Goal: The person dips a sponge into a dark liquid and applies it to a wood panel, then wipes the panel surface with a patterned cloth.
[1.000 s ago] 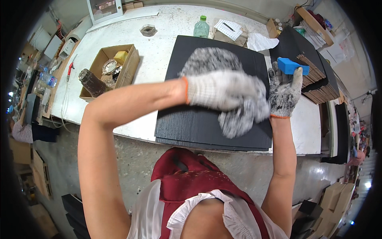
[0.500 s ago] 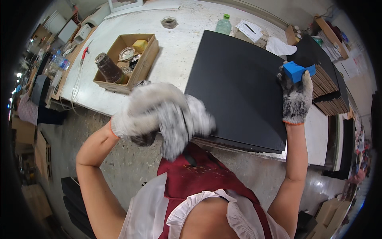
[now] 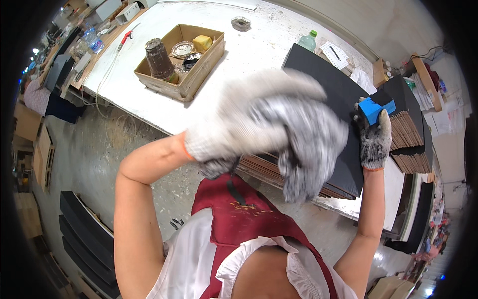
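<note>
My left hand [image 3: 239,119], in a white knit glove and smeared by motion, is closed on a crumpled rag [image 3: 316,149] with grey and black stains. Hand and rag are over the near left part of a stack of black panels [image 3: 331,77], covering some of it. At the stack's right edge, my right hand [image 3: 377,142] wears a glove darkened with black smudges. Its fingers grip a blue block [image 3: 372,109], whose material I cannot make out. Brown edges show along the front of the stack below the rag.
A cardboard box [image 3: 186,92] on the white table [image 3: 249,55] holds a dark-stained cup, a round lid and a yellow block. More black panels with brown edges [image 3: 406,132] lie right of my right hand. A green-capped bottle [image 3: 308,41] stands behind the stack.
My left hand has swept right with the rag, farther across the black panels. The right hand still holds the blue block by the stack's right edge. The whole view has turned somewhat.
</note>
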`<action>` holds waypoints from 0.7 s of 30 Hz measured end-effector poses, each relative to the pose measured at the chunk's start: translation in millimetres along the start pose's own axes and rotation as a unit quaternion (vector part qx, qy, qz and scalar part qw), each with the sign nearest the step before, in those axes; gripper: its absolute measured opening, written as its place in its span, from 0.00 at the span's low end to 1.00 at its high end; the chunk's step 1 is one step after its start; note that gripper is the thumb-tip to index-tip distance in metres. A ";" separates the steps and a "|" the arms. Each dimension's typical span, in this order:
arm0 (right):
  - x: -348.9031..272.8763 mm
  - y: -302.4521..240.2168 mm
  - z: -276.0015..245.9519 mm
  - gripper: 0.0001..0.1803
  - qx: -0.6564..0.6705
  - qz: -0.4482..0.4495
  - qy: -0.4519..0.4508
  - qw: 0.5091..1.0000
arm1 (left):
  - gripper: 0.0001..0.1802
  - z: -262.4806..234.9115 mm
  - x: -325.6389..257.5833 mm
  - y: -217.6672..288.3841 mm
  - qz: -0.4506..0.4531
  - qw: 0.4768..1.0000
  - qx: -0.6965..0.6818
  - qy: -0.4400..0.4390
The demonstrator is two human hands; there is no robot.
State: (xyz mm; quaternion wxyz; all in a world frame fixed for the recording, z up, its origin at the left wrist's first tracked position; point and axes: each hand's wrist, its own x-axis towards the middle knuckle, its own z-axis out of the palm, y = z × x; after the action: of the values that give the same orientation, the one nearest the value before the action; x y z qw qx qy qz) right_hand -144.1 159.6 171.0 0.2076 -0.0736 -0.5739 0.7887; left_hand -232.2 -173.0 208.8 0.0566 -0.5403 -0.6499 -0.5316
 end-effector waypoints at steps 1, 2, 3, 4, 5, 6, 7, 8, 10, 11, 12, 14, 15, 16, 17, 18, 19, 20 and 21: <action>-0.6 -0.3 2.1 0.28 -0.028 -0.012 -0.003 1.000 | 0.26 7.5 -8.0 -3.3 0.025 0.998 -0.039 -0.053; -2.0 -2.1 3.7 0.29 -0.057 -0.025 -0.004 0.998 | 0.28 13.6 -18.1 0.6 0.027 0.993 -0.068 -0.089; -4.4 -2.0 8.6 0.29 -0.067 -0.045 -0.006 0.997 | 0.30 19.9 -29.3 2.0 0.006 0.987 -0.112 -0.111; -4.0 -3.1 12.2 0.29 -0.068 -0.044 -0.006 0.997 | 0.31 28.6 -39.8 3.5 -0.014 0.983 -0.138 -0.120; -4.7 -4.6 16.3 0.30 -0.122 -0.059 -0.018 0.991 | 0.33 34.5 -51.0 9.2 -0.029 0.982 -0.142 -0.122; -5.7 -3.8 19.0 0.30 -0.179 -0.073 -0.029 0.981 | 0.34 40.2 -57.3 14.1 -0.026 0.986 -0.116 -0.117; -5.4 -1.1 22.6 0.33 -0.220 -0.105 -0.023 0.970 | 0.34 48.0 -59.4 19.5 -0.027 0.990 -0.089 -0.109; -4.8 0.7 25.1 0.33 -0.224 -0.100 -0.027 0.969 | 0.33 58.1 -61.2 24.1 -0.032 0.993 -0.062 -0.096; -4.4 -2.5 33.6 0.33 -0.402 -0.138 -0.044 0.904 | 0.29 67.1 -57.4 27.2 -0.027 0.995 -0.050 -0.077; -7.9 -12.0 45.1 0.32 -0.467 -0.128 -0.060 0.873 | 0.27 67.7 -51.0 24.5 0.006 0.993 -0.060 -0.105; -10.3 -15.1 55.9 0.32 -0.470 -0.125 -0.068 0.871 | 0.26 69.3 -46.6 24.6 0.041 0.988 -0.063 -0.133; -14.5 -17.6 77.8 0.31 -0.487 -0.111 -0.139 0.855 | 0.24 85.5 -52.0 19.7 0.052 0.992 -0.050 -0.099; -17.4 -22.4 93.4 0.32 -0.528 -0.145 -0.183 0.817 | 0.23 89.6 -53.5 17.3 0.050 0.992 -0.047 -0.107; -19.4 -25.2 107.2 0.33 -0.562 -0.185 -0.229 0.773 | 0.22 91.8 -54.4 16.4 0.047 0.991 -0.044 -0.116; -19.8 -23.2 114.6 0.33 -0.570 -0.213 -0.256 0.751 | 0.22 92.0 -53.8 19.0 0.040 0.987 -0.027 -0.155; -18.6 -20.0 120.6 0.33 -0.576 -0.239 -0.283 0.729 | 0.22 95.4 -60.4 18.4 0.038 0.987 -0.030 -0.153; -18.5 -15.5 124.8 0.33 -0.573 -0.256 -0.295 0.721 | 0.22 100.6 -71.8 15.7 0.036 0.991 -0.087 -0.095; -17.9 -11.8 127.2 0.33 -0.572 -0.254 -0.298 0.721 | 0.22 100.3 -79.4 14.6 0.032 0.989 -0.141 -0.035; -17.4 -8.5 128.9 0.33 -0.567 -0.261 -0.310 0.717 | 0.29 98.2 -85.9 11.7 0.043 0.983 -0.177 0.017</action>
State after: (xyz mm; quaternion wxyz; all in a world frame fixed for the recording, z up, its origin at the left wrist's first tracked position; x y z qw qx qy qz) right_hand -172.0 41.9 219.4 0.1351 0.2233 -0.9426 0.2084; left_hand -138.9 -156.1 118.4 -0.0061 -0.5602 -0.5205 -0.6444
